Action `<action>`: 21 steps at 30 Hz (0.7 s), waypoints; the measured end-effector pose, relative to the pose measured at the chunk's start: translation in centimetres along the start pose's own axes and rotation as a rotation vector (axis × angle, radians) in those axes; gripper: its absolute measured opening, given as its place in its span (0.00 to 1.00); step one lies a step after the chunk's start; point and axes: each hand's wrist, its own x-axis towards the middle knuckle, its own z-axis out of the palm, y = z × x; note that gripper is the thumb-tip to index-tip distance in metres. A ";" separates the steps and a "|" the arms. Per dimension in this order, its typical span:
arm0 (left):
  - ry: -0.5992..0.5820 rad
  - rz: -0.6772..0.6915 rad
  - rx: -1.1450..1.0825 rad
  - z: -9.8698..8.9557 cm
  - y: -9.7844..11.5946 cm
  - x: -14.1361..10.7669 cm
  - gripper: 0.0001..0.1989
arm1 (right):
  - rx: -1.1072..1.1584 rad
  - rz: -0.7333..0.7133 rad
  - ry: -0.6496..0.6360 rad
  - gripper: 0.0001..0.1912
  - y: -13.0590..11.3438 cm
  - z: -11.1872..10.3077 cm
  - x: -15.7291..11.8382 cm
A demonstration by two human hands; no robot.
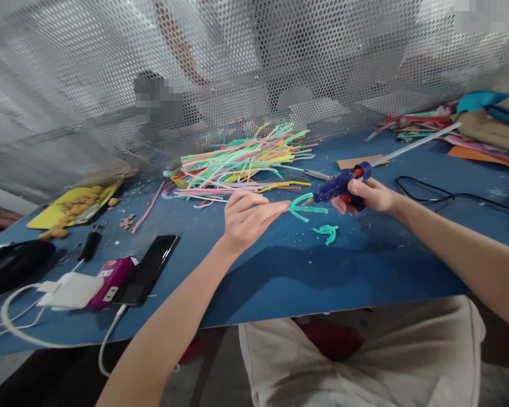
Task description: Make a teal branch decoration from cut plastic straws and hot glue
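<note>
Left hand [248, 217], mid-frame: thumb and fingertips pinched on the joined end of a three-pronged teal pipe-cleaner piece [316, 210], prongs pointing right. Right hand [371, 195], right of centre: wrapped around the grip of a dark blue hot glue gun [337, 189], clear glue stick [415, 144] out the back toward upper right. Can't tell if the trigger is squeezed.

Step looks like gluing: nozzle is in among the prongs, close to the upper one; contact unclear. Next move calls for a steady pinch, small nozzle placement on the prong, fingers clear of the hot tip.

The piece sits between the hands, above the blue tabletop [254, 297]. Second, curled teal piece [331, 233] lies on the table just below the gun in frame, neither hand on it.

Further out: pipe-cleaner pile [246, 158] upper centre, cardboard strip [350, 164] behind the gun, black cable [445, 196] at right, phone [148, 271] and white charger [78, 291] lower left, perforated metal screen [280, 56] across the top.
</note>
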 end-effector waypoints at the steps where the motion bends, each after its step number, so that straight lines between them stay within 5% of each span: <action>1: -0.002 0.004 0.007 0.0 0.0 0.0 0.12 | 0.003 0.004 0.002 0.35 0.0 0.0 0.0; 21: 0.000 0.023 -0.003 -0.2 0.2 0.5 0.18 | -0.047 0.039 -0.005 0.38 0.1 -0.1 -0.1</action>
